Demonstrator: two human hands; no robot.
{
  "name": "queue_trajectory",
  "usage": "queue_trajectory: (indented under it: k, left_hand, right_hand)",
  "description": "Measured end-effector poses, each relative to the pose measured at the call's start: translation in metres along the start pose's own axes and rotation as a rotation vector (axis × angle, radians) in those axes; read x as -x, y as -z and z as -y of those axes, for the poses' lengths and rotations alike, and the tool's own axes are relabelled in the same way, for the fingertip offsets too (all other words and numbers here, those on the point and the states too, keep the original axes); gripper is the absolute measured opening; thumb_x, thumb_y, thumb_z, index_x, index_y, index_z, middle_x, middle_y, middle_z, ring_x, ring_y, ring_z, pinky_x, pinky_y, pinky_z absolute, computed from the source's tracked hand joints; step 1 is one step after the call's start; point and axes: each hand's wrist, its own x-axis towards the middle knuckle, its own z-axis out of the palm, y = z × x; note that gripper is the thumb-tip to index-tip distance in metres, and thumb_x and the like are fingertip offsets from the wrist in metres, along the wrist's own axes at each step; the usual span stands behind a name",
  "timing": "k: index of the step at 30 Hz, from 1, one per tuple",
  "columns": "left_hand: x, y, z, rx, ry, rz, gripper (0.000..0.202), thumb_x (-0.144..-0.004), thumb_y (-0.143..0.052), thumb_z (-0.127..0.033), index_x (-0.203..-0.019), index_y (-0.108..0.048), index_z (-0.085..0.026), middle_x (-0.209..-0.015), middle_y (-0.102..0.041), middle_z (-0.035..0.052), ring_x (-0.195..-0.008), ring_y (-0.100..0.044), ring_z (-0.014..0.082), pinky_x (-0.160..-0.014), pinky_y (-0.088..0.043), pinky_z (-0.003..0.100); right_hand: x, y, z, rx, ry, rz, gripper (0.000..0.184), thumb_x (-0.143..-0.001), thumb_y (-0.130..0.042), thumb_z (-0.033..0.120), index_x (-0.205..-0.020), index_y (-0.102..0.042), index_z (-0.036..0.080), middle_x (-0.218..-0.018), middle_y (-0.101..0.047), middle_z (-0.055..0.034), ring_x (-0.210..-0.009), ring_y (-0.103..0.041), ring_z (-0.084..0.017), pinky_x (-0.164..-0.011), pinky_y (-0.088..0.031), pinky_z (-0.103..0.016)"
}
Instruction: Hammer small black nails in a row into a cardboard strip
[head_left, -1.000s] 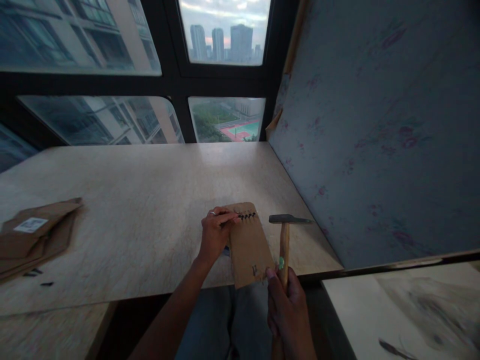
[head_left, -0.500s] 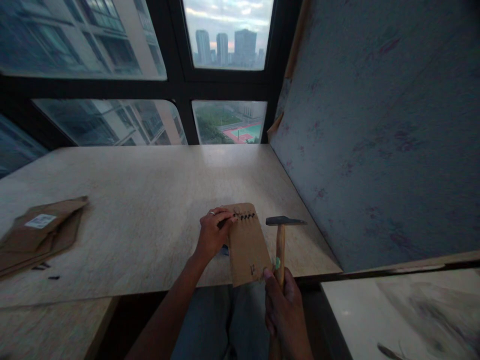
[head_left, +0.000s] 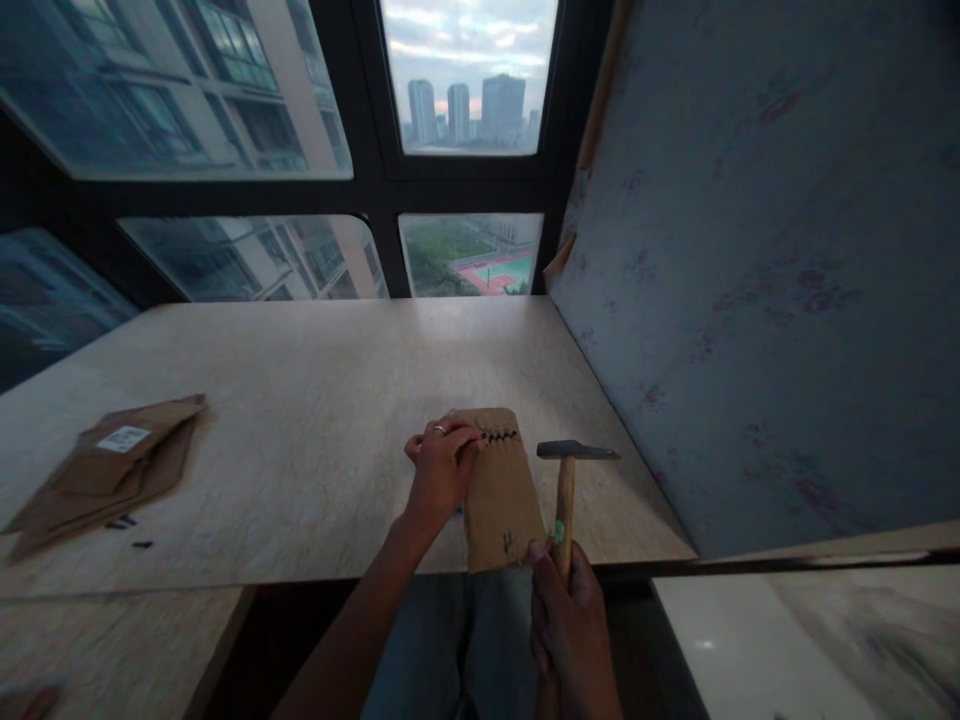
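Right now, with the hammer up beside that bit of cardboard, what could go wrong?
1. The left hand has its fingertips at the row of small dark tacks, close to the head of the hammer; a strike there could catch a finger.
2. The cardboard piece reaches the front edge of the table, so a blow might shift it.
3. The right hand grips the hammer low on the handle, so aim may wander.

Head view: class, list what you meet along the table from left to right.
Folded cardboard stack → left hand → cardboard piece → hammer, gripped by the right hand → leaning speckled board.
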Motion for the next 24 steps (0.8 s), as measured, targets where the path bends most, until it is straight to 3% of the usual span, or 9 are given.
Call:
queue_trajectory:
  k: [8,18,24]
  left_hand:
    - [0.004,-0.017,0.006,0.023,-0.026,-0.134,0.018,-0.092,-0.057,-0.021,-0.093,-0.075,-0.024,-0.106,-0.073,0.0081,-0.103,-0.06,0.0281,-0.093,-0.036,0.051]
    - [0.006,-0.019,0.003,-0.05,-0.075,-0.102,0.021,-0.091,-0.054,-0.014,-0.096,-0.072,-0.023,-0.107,-0.073,0.0084,-0.106,-0.059,0.029,-0.091,-0.031,0.048]
    - [0.007,-0.02,0.004,-0.078,-0.115,-0.113,0.022,-0.092,-0.052,-0.013,-0.095,-0.071,-0.023,-0.107,-0.073,0.0088,-0.106,-0.06,0.0288,-0.089,-0.031,0.047]
  right_hand:
    - [0.001,0.0,0.004,-0.008,-0.019,0.045,0.044,-0.084,-0.063,0.063,-0.083,-0.046,0.023,-0.04,-0.033,0.0153,-0.025,-0.024,-0.004,-0.023,-0.022,-0.012]
    - [0.003,0.004,0.012,-0.013,-0.068,0.073,0.052,-0.078,-0.065,0.071,-0.083,-0.043,0.024,-0.04,-0.034,0.0152,-0.025,-0.024,-0.004,-0.023,-0.024,-0.013]
    - [0.006,0.018,0.024,0.007,-0.076,0.07,0.053,-0.076,-0.065,0.072,-0.087,-0.046,0.024,-0.04,-0.034,0.0146,-0.025,-0.021,-0.005,-0.022,-0.022,-0.014]
